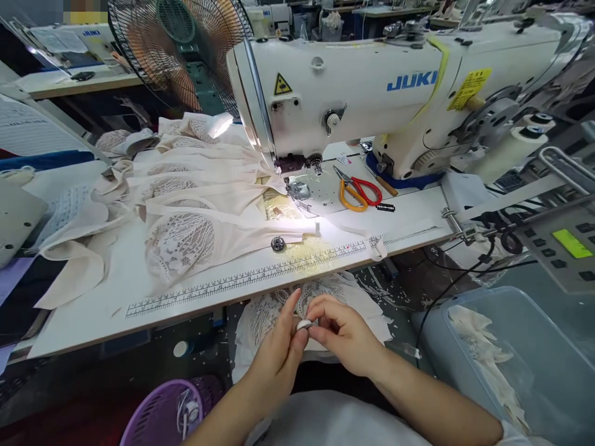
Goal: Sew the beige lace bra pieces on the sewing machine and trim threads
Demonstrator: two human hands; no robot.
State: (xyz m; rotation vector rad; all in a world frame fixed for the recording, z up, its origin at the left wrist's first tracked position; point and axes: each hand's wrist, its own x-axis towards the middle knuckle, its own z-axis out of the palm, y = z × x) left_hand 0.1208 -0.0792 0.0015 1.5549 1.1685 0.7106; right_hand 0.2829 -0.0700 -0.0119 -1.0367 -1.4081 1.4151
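Note:
In front of my lap, just below the table edge, both hands meet at a small round whitish piece with a metal-looking rim, like a thread bobbin (304, 324). My left hand (281, 347) has it between thumb and fingers, the index finger pointing up. From the other side, my right hand (341, 331) pinches it with thumb and fingertip. Behind the hands, pale lace fabric (260, 319) hangs over my lap. A dark round metal bobbin part (277, 243) lies on the table beside a beige lace bra cup (183, 244).
A white sewing machine (348, 93) with its lamp lit stands on the table (223, 310). Red-and-orange scissors (357, 189) and a small blade (385, 207) lie right of the needle. A fan (186, 49) is behind; a purple basket (160, 396) and clear bin (520, 310) flank me.

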